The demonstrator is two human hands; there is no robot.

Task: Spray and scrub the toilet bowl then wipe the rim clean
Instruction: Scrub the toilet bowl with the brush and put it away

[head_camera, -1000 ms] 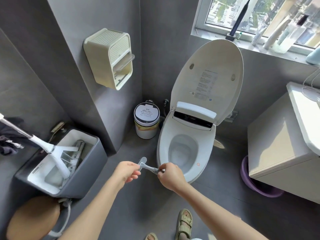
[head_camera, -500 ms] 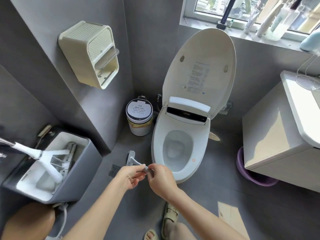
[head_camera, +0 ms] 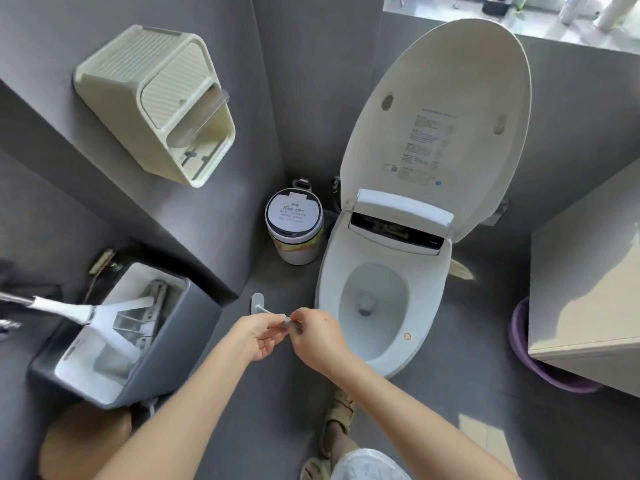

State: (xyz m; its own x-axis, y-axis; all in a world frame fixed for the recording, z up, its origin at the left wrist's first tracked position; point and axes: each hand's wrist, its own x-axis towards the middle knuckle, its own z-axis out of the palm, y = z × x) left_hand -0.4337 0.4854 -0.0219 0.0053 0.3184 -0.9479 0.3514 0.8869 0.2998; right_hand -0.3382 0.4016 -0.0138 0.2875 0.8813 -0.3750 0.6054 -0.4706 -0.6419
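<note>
My hands had drawn in closer together since a second ago, and the small pale-grey plastic tool with the rounded head (head_camera: 260,306) had swung so its head pointed away from me, over the floor just left of the white ceramic toilet bowl (head_camera: 372,299). My left hand (head_camera: 254,336) pinched its stem; my right hand (head_camera: 317,337) pinched the near end, fingertips almost touching. I judged I was still readying the tool, with no spraying or scrubbing begun. Next, I needed to lean it over the bowl's front rim; the raised white oval lid (head_camera: 446,109) left that way open. The round white lidded bin (head_camera: 294,230) stood at the bowl's left, the grey mop bucket (head_camera: 114,337) farther left, my sandalled foot (head_camera: 337,420) near the bowl's front.
</note>
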